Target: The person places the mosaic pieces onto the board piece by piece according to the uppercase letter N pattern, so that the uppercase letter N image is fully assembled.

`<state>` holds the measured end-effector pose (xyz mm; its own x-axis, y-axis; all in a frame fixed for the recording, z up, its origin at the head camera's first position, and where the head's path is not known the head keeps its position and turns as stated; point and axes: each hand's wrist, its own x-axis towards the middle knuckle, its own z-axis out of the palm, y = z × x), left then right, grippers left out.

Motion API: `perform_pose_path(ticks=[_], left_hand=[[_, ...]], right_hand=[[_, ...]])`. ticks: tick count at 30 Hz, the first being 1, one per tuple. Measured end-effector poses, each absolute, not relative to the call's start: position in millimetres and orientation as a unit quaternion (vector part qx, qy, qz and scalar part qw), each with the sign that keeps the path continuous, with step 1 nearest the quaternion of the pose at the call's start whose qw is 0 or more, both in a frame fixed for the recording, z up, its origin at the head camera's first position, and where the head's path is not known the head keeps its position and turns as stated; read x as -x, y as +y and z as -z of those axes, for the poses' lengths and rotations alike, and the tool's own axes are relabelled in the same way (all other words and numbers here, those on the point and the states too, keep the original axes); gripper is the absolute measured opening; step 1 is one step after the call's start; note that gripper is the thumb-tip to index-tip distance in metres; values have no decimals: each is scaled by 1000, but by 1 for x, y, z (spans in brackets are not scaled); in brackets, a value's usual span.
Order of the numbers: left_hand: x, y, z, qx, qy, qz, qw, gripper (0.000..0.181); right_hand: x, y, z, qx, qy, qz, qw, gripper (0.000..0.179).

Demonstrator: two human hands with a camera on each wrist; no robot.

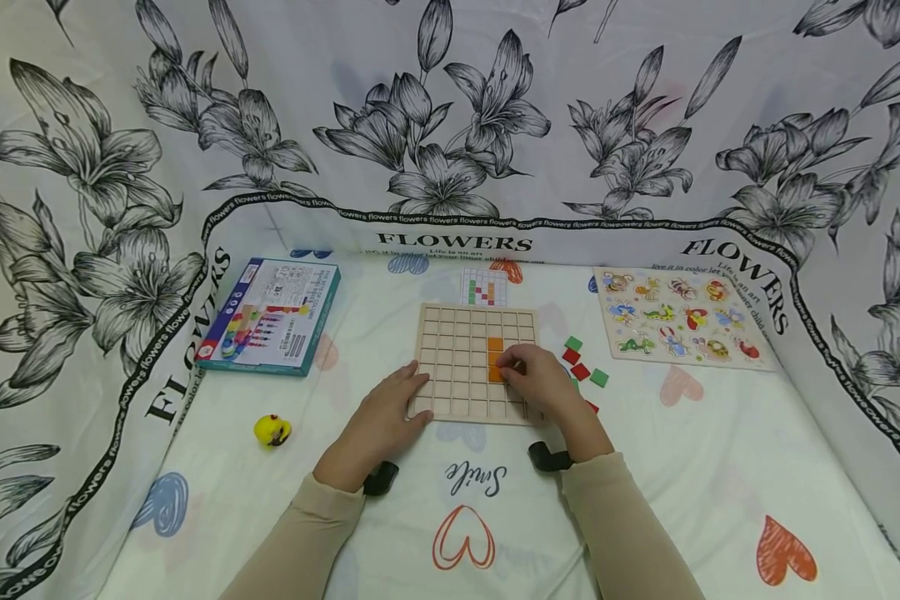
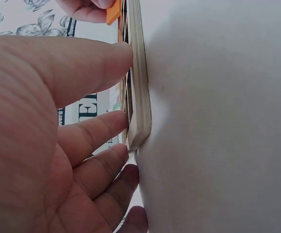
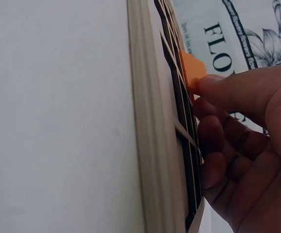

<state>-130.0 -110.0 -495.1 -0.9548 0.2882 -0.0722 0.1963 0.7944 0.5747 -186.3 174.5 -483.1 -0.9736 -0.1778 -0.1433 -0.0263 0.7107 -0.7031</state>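
Observation:
A wooden grid board (image 1: 461, 400) lies flat on the cloth, with orange square tiles (image 1: 495, 344) in one of its columns right of centre. My right hand (image 1: 543, 379) is over the board's right part. In the right wrist view, its thumb and a finger pinch an orange tile (image 3: 193, 70) at the grid, tilted up from the board. My left hand (image 1: 386, 412) rests at the board's lower left edge. Seen from the left wrist, its thumb (image 2: 96, 65) and fairly straight fingertips touch the board's rim (image 2: 141, 107).
Loose green and red tiles (image 1: 580, 371) lie right of the board, partly behind my right hand. A pattern card (image 1: 483, 279) sits beyond the board. A boxed set (image 1: 270, 317) and a yellow toy (image 1: 272, 431) are at left. An insect puzzle board (image 1: 678, 321) lies at right.

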Motion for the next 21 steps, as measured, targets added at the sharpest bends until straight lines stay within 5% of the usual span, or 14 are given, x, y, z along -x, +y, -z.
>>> perform_pose_path(ticks=[21], left_hand=[[130, -110, 495, -125, 945, -293, 80, 67]], right_hand=[[189, 200, 481, 41, 920, 383, 74, 15]])
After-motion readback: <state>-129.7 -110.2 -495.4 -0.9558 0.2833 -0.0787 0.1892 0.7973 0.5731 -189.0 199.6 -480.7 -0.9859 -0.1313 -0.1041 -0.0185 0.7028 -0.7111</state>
